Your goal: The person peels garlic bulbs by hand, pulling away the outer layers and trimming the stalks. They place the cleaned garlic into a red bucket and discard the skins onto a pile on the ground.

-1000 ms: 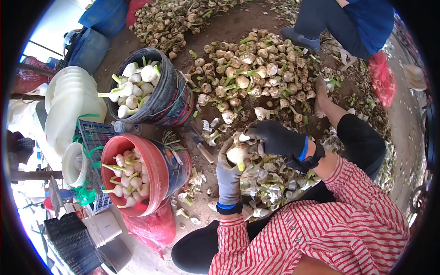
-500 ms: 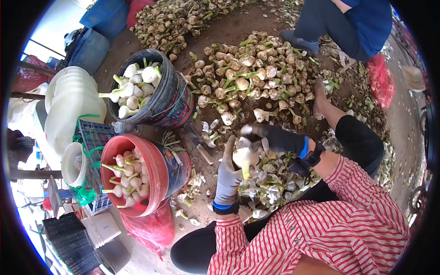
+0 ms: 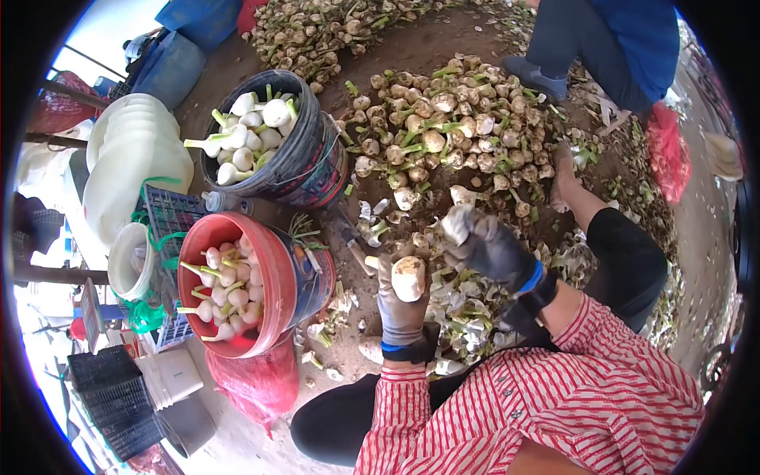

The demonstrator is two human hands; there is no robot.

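My left hand (image 3: 404, 313), in a grey work glove with a blue cuff, is closed around a garlic bulb (image 3: 408, 279). The bulb is white with a brownish patch, and its round end faces up toward me. To the right, apart from the bulb, my right hand (image 3: 495, 249) is raised in a darker, dirty glove. Its fingers are curled together, with a blurred whitish patch at the fingertips that I cannot make out. Below the hands lies a heap of garlic skins and stalk pieces (image 3: 467, 317). Ahead of them spreads a pile of unpeeled garlic (image 3: 451, 119).
A red bucket (image 3: 277, 277) and a dark bucket (image 3: 305, 166), both holding cleaned garlic, stand at the left. A red mesh sack (image 3: 253, 388) lies by the red one. Another person's leg (image 3: 546, 47) is at the upper right. More garlic (image 3: 317, 36) lies behind.
The garlic bulb has turned in my left hand, from green stalk toward me to round end up. My right hand has drawn away from it to the right.
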